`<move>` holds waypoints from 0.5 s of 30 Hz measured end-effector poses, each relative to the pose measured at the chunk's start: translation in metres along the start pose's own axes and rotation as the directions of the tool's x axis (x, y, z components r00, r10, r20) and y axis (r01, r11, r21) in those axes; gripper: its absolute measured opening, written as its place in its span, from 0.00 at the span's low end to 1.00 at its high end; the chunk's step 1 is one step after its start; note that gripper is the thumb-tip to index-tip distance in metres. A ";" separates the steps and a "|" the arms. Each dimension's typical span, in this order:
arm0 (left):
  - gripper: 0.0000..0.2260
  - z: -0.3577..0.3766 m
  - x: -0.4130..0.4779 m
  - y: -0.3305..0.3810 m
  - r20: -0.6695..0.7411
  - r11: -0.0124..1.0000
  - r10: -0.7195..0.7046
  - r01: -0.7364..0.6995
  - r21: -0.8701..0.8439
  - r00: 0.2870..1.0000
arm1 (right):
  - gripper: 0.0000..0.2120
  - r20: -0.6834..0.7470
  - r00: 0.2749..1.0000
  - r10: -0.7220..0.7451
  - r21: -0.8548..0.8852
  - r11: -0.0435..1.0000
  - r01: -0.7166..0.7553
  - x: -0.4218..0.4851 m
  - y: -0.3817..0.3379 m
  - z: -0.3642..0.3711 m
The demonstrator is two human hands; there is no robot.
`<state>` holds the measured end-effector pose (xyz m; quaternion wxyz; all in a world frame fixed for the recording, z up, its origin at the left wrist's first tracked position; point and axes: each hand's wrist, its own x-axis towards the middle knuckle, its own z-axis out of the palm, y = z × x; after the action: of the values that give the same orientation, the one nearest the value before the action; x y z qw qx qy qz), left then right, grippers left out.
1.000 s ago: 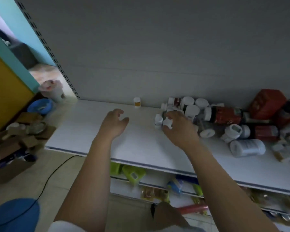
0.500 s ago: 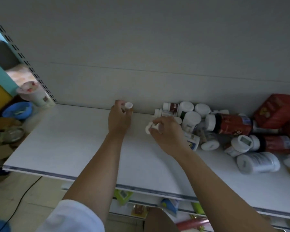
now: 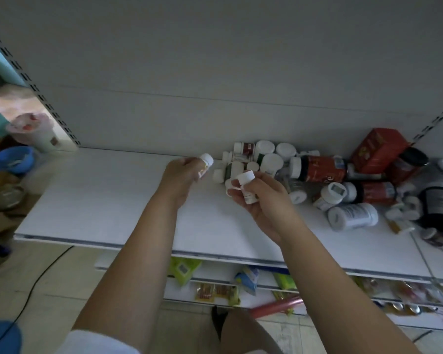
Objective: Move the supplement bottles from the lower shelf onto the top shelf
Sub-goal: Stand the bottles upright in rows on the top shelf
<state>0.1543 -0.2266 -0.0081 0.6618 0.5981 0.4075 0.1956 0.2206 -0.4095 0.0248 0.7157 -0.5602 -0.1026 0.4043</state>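
My left hand (image 3: 180,178) grips a small white-capped bottle (image 3: 206,160) with a yellow label, lifted above the white shelf (image 3: 108,200). My right hand (image 3: 264,198) holds two small white bottles (image 3: 246,183) close together, caps pointing up and left. Behind and to the right of both hands lies a heap of supplement bottles (image 3: 266,159), white ones and dark ones with red labels (image 3: 320,168), most of them on their sides. A large white bottle (image 3: 352,216) lies nearer the shelf's front edge.
A red box (image 3: 376,149) leans against the back panel at the right. Below the shelf, lower shelves hold snack packets (image 3: 216,291). On the floor at the left stand a blue bowl (image 3: 12,159), cardboard boxes and a lidded cup (image 3: 32,130). A black cable runs across the tiles.
My left hand reached the small yellow-labelled bottle at the back of the shelf, took it and lifted it. My right hand picked white bottles out of the heap and raised them.
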 end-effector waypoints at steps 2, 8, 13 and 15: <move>0.03 -0.004 -0.047 0.011 0.090 0.989 -0.031 0.044 -0.141 0.995 | 0.07 0.040 0.999 0.023 -0.012 1.000 -0.023 -0.017 -0.009 0.007; 0.06 -0.019 -0.166 0.047 0.175 0.897 -0.046 0.118 -0.427 0.983 | 0.14 0.127 0.989 0.081 0.226 0.968 -0.108 -0.083 -0.041 0.034; 0.10 -0.027 -0.251 0.078 0.190 0.851 0.035 0.070 -0.520 0.981 | 0.12 0.162 0.987 0.007 0.255 0.966 -0.049 -0.161 -0.059 0.042; 0.11 -0.028 -0.280 0.087 0.213 0.841 0.087 0.043 -0.540 0.973 | 0.10 0.174 0.984 -0.036 0.253 0.967 -0.009 -0.194 -0.067 0.040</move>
<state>-0.0134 -0.4000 0.1612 0.8436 0.4103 0.2497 0.2401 0.1012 -0.5179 0.1578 0.7719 -0.4256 -0.1173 0.4575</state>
